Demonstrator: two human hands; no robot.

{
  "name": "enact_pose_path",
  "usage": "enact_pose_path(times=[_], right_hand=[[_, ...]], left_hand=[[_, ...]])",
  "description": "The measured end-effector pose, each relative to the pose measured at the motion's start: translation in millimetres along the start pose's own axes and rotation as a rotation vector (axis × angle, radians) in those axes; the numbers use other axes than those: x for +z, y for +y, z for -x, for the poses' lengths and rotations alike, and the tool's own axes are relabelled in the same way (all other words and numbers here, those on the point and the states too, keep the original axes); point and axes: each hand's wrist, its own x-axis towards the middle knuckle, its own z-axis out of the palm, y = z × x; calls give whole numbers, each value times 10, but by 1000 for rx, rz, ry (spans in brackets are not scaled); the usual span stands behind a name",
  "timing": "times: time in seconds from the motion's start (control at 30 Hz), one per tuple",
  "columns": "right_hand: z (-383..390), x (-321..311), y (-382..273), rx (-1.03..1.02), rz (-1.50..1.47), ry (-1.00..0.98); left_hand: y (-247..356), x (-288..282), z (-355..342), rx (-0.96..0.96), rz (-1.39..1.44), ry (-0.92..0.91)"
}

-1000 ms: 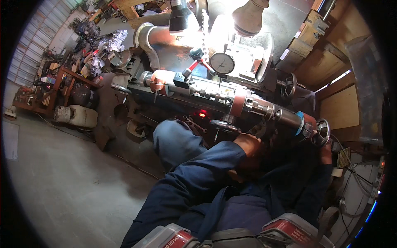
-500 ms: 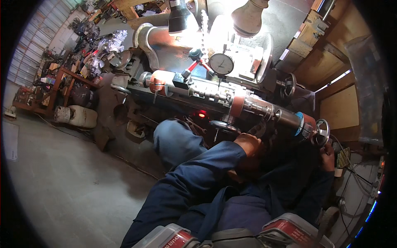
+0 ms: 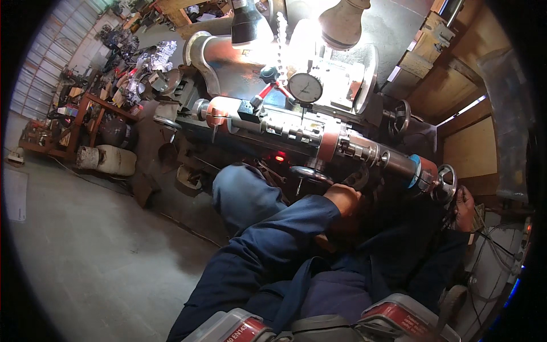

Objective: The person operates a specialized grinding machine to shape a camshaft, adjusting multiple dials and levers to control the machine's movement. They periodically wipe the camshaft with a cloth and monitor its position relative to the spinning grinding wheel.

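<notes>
A long camshaft (image 3: 293, 132) with shiny lobes lies across a grinding machine between two orange-red end fittings. Over it stands a round dial gauge (image 3: 305, 88), its stem reaching down to the shaft, beside a magnetic stand with red arms (image 3: 264, 93). My left hand (image 3: 343, 199) is closed in front of the machine, right of a small handwheel (image 3: 310, 175); what its fingers hold is hidden. At the machine's right end, my right hand (image 3: 464, 209) is closed at the outer edge of a chromed handwheel (image 3: 444, 183), fingers bent around its rim side.
Two lamps (image 3: 249, 25) (image 3: 343, 25) glare over the machine. Wrenches (image 3: 272, 171) lie below the bed near my knee. A white-and-rust cylinder (image 3: 108, 160) and a crowded rack (image 3: 85, 108) are at left. Wooden panelling (image 3: 470, 142) closes in the right, with cables (image 3: 487, 233) below.
My right hand has moved up and outward along the right handwheel's edge. My left hand stays in place. The gauge and camshaft keep their positions, though the shaft's lobes look slightly turned.
</notes>
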Motion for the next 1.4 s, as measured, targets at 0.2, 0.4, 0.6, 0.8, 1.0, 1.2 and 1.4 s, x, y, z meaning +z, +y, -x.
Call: enact_pose_path(times=[0.2,0.4,0.6,0.8,1.0,1.2,1.4], right_hand=[[-195,-40,60,40,-65,24],[-294,165,-31,-60,-132,137],[-463,-30,151,-9,-141,129],[-581,-14,245,-57,-8,150],[-681,-41,398,-20,-194,56],[-747,-44,416,30,-61,40],[-653,191,351,-414,486,-12]], left_hand=[[32,-56,-21,-28,2,-70],[61,-117,-8,-53,6,-114],[31,-55,-16,-25,-8,-87],[41,-59,9,-46,0,-86],[45,-73,-8,-65,10,-113],[53,-64,-10,-61,21,-101],[35,-47,54,-36,24,-32]])
